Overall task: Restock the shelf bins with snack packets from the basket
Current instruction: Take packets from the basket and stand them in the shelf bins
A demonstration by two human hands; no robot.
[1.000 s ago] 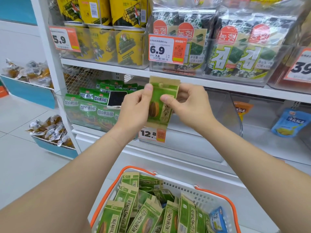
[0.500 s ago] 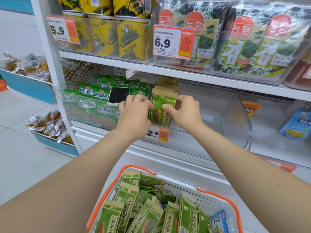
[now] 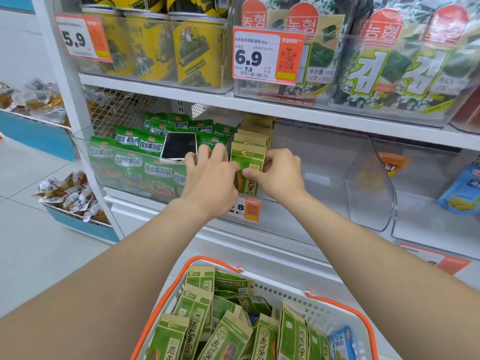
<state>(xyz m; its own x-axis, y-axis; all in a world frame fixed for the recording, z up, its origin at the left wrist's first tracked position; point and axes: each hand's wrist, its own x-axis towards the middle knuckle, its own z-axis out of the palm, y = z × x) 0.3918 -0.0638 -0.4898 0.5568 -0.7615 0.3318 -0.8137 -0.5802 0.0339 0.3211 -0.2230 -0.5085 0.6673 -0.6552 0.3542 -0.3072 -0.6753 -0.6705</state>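
Observation:
A green and tan snack packet (image 3: 248,162) stands upright at the front of a row of like packets (image 3: 255,133) inside a clear shelf bin (image 3: 324,178). My left hand (image 3: 211,178) presses against its left side and my right hand (image 3: 279,175) pinches its right edge. Below, a white basket with orange handles (image 3: 259,284) holds several more green packets (image 3: 207,320) and a blue one (image 3: 342,344).
The bin to the left is full of green vegetable-crisp bags (image 3: 140,152) with a phone (image 3: 179,146) lying on top. Blue (image 3: 462,193) and orange (image 3: 392,165) packets lie in bins to the right. Seaweed packs (image 3: 389,66) and yellow cans (image 3: 192,50) fill the shelf above.
Both hands have carried the packet from in front of the shelf edge down and forward into the clear bin, setting it upright in front of the row.

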